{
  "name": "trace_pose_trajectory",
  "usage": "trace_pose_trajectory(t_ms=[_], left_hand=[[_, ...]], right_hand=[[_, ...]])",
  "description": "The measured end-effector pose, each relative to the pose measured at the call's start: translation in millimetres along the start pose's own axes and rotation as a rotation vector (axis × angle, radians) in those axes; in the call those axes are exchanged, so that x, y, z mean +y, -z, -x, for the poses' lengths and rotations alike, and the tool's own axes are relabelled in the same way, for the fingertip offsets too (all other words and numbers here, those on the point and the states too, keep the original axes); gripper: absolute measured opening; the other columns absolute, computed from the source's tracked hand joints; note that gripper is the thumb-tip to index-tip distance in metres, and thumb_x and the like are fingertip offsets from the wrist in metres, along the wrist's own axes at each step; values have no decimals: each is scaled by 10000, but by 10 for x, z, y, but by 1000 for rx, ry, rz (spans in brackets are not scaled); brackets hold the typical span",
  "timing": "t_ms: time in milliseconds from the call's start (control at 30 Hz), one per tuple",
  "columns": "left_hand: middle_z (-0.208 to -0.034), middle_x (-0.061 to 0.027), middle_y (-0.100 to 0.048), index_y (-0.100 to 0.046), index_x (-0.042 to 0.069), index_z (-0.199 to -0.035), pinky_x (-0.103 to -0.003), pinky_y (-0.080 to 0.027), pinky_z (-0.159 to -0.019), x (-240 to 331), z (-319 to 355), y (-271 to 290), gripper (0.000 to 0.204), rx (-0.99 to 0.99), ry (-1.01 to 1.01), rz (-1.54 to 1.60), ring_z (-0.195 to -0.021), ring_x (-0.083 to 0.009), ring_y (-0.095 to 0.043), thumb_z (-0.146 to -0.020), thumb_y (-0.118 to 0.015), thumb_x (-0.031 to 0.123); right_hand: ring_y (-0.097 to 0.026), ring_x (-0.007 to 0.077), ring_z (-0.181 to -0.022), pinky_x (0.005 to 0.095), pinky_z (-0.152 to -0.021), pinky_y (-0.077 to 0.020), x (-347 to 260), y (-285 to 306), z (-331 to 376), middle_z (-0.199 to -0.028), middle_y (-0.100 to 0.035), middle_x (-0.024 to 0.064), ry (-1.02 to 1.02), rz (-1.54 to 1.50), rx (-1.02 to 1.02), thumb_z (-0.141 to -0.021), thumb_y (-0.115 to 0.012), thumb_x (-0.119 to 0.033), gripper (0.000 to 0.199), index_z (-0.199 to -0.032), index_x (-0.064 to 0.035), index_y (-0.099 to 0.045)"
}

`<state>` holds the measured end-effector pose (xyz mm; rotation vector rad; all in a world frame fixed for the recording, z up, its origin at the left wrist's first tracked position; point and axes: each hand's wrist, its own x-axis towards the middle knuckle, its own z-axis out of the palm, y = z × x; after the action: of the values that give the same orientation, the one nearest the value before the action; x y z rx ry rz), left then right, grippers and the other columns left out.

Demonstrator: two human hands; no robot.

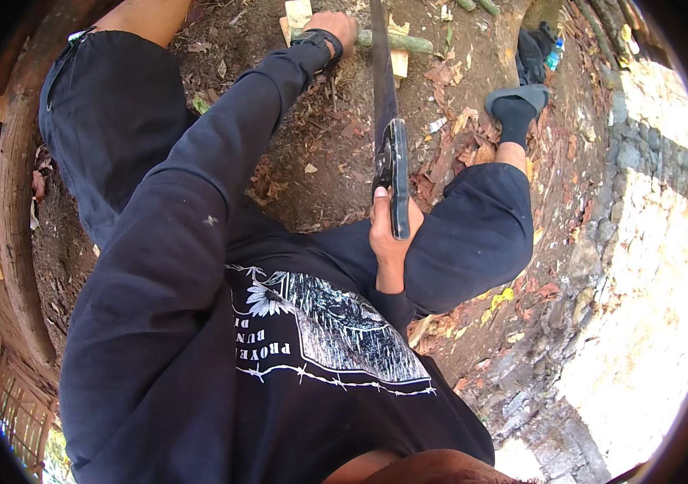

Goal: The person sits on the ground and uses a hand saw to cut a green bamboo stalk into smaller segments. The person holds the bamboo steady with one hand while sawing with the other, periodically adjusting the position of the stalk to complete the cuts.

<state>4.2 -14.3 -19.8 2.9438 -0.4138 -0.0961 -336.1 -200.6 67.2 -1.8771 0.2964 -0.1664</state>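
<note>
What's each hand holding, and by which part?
Right hand: the saw, by its handle. Left hand: on the greenish stick, toward its left end; whether gripping or only pressing, can't tell.

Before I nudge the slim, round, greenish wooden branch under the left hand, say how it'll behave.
The branch would probably roll if released, being round. It seems stiff: its visible length runs nearly straight. The left hand on it would likely resist pushing.
</note>
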Motion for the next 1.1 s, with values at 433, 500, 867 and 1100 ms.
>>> trace_pose_trajectory(t_ms=[433,500,867,1100], left_hand=[[-1048,-217,-804,-827,76,-1102,-494,-657,-878,-12,-45,-25,393,-59,5,-84,-970,-386,-795,-872,-814,395],[-1049,-209,-805,-826,83,-1113,-497,-657,-879,-8,-5,-56,385,-35,-12,-67,-966,-382,-796,-878,-814,387],[-1044,-204,-808,-833,67,-1091,-496,-652,-880,-10,-146,4,376,-102,28,-43,-957,-376,-798,-891,-789,382],[-1010,-217,-807,-840,55,-1064,-514,-659,-834,-164,-279,-168,431,-163,-11,-44,-906,-380,-800,-904,-796,453]], right_hand=[[-524,63,-571,281,-531,-408,-119,-52,-368,-644,-588,-5,-118,-218,-32,-1000,-740,-83,223,-811,3,-659],[-536,59,-571,269,-530,-415,-66,172,76,-647,-600,-1,-122,-192,-28,-994,-736,-62,206,-814,3,-661],[-517,81,-586,311,-555,-414,8,-345,-853,-653,-594,-4,-21,-169,13,-993,-763,-121,241,-818,8,-657],[-525,64,-591,273,-558,-415,23,402,401,-655,-582,-5,-95,-97,-10,-990,-734,-53,108,-950,45,-713]])
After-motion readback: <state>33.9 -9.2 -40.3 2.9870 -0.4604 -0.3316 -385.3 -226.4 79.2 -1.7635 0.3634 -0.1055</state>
